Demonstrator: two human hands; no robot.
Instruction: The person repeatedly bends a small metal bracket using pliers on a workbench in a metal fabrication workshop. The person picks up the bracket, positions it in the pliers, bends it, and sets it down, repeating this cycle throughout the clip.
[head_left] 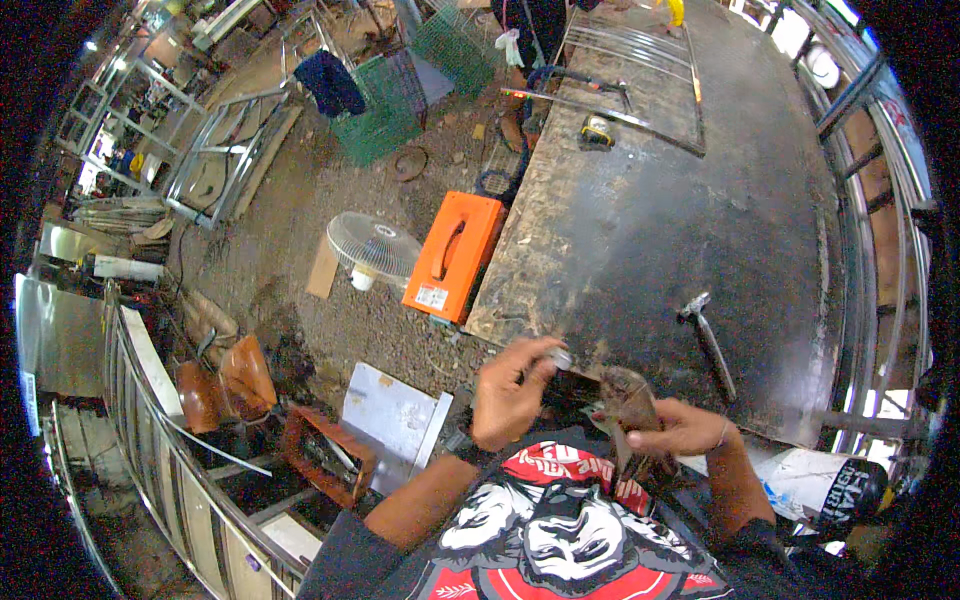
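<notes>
At the near edge of the worktable, my left hand (pixel 510 392) is closed, with a small shiny metal piece (pixel 561 358) pinched at its fingertips. My right hand (pixel 685 428) grips a brownish, partly see-through object (pixel 630 400) close to my body; its kind is hard to make out. The two hands are a short way apart, and dark shapes between them are unclear. Beyond my right hand, a hammer (pixel 712 345) lies on the tabletop, its head pointing away from me.
The dark worktable (pixel 740 220) holds a metal frame (pixel 698 110) and a yellow tape measure (pixel 597 132) farther off. Left of it stand an orange machine with a handle (pixel 470 235) and a fan (pixel 375 243). A person (pixel 535 30) is at the far end. Metal railings (pixel 190 480) curve along the left.
</notes>
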